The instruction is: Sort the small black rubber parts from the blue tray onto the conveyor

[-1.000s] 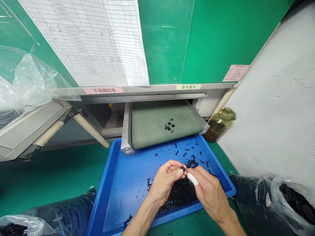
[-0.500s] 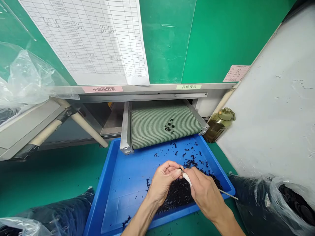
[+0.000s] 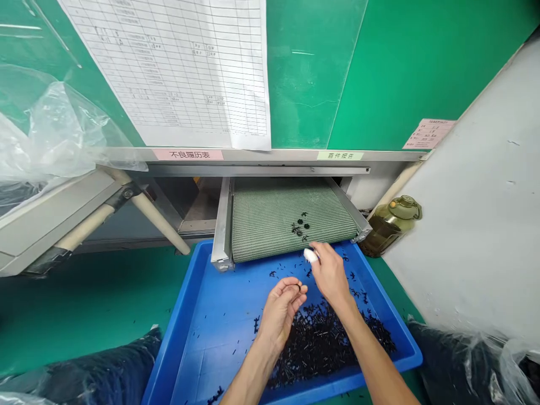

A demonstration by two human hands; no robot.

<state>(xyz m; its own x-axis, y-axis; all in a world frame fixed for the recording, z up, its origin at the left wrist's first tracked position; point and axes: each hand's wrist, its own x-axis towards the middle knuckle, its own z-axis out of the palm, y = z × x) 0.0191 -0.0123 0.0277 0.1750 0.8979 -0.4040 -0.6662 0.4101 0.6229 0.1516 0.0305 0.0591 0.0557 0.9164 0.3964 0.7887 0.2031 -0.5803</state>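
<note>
My left hand (image 3: 280, 309) is closed, its fingertips pinching a small black plastic piece (image 3: 299, 287) above the blue tray. My right hand (image 3: 331, 273) is raised at the front edge of the green conveyor belt (image 3: 270, 219). Its thumb and forefinger are pressed together; a small dark bit shows at the tips, too little to name. A white covering (image 3: 310, 256) wraps the thumb end. Several small black parts (image 3: 299, 226), some round, lie on the belt just beyond this hand. Below both hands, the blue tray (image 3: 192, 315) holds a heap of black plastic scraps (image 3: 316, 343).
The belt's metal side rails (image 3: 222, 230) overhang the tray. A green jug (image 3: 390, 225) stands at the right wall. Filled plastic bags lie at left (image 3: 93, 371) and right (image 3: 459, 360). A green board with a paper sheet (image 3: 181, 73) rises behind; a pale pipe frame (image 3: 154, 216) stands left.
My right hand has moved away from the left, up and forward to the belt edge. A thin stick near my right wrist no longer shows. My left hand stays over the tray.
</note>
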